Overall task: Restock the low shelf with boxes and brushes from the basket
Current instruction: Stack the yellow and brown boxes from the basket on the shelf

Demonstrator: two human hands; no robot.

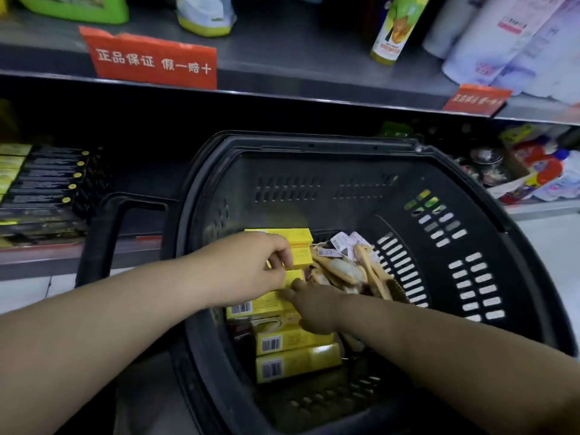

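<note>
**One head-worn view, close over the basket [298, 171]**

A single wide-angle camera rides on the person's head, facing forward and steeply down. It sits near the basket, whose rim fills the middle and near frame. The low shelf [47, 259] lies far left and, blurred, probably runs on far right. The upper shelf [282, 58] spans the far top.

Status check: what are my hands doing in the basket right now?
Left hand pinches a yellow box. Right hand on stacked boxes, grip unclear. Brushes alongside, nothing blocking.
</note>
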